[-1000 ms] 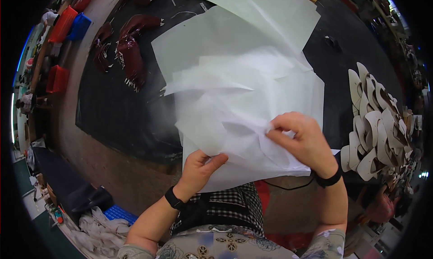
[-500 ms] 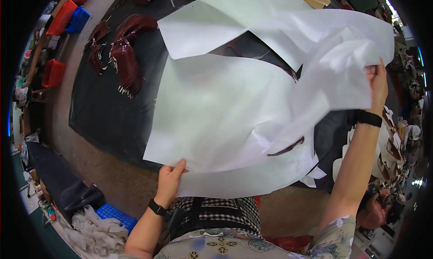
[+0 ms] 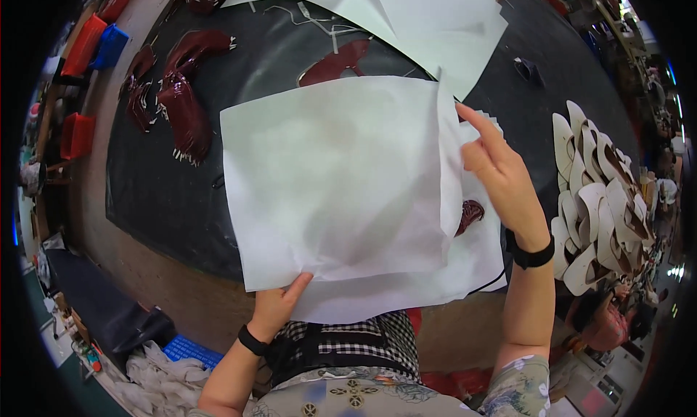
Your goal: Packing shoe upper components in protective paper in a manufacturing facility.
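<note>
A large white sheet (image 3: 334, 184) spans the space in front of me, its right margin creased and standing up. My left hand (image 3: 276, 304) pinches its near left edge, thumb on top and fingers underneath. At the right margin is my right hand (image 3: 504, 177), index finger stretched out and thumb apart from it, touching or almost touching the creased edge; its other fingers are hidden. Beneath lies another white sheet (image 3: 392, 297), with a bunch of glossy dark red strips or pieces (image 3: 470, 217) showing beside the upper sheet. Beyond the far edge lies a flat dark red cut piece (image 3: 337, 65).
Glossy dark red bundles (image 3: 185, 115) lie on the left of the black table (image 3: 167, 206). More white sheets (image 3: 428, 25) spread across its far side. Many cream curved pieces (image 3: 599, 199) are piled at right. Red crates (image 3: 78, 135) stand beyond the left aisle.
The sheet's right part has come in leftward, and my right hand has moved left and down with it. The cream pile and far dark red piece are now uncovered. My left hand keeps its hold.
</note>
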The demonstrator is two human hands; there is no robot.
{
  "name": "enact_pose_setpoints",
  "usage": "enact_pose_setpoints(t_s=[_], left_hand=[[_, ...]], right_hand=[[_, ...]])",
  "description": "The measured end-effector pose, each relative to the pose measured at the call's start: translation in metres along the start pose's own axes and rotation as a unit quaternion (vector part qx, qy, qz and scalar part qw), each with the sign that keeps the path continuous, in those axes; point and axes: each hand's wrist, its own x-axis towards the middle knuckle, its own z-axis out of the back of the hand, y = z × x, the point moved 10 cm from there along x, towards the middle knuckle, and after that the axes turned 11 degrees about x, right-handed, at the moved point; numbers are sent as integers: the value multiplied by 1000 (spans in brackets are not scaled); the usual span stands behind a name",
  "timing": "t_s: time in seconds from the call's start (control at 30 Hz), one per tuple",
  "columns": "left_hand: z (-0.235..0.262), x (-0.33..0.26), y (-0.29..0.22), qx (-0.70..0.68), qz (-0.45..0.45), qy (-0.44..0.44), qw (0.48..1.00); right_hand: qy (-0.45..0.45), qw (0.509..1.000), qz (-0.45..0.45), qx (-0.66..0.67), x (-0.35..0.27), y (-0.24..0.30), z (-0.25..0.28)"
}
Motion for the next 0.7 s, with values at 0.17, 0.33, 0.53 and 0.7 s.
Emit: enact_pose_setpoints(t_s=[0.17, 0.33, 0.53, 0.7], left_hand=[[-7, -5, -3, 24, -42, 10, 999], [-15, -12, 0, -23, -19, 38, 999], [-17, -35, 27, -111, 83, 105, 985], [119, -43, 0, -91, 9, -209, 974]], right_hand=[[-69, 946, 165, -270, -54, 50, -39], [-119, 967, -52, -218, -77, -40, -5], [-214, 974, -55, 41, -140, -134, 25], [-227, 967, -37, 110, -166, -163, 24]])
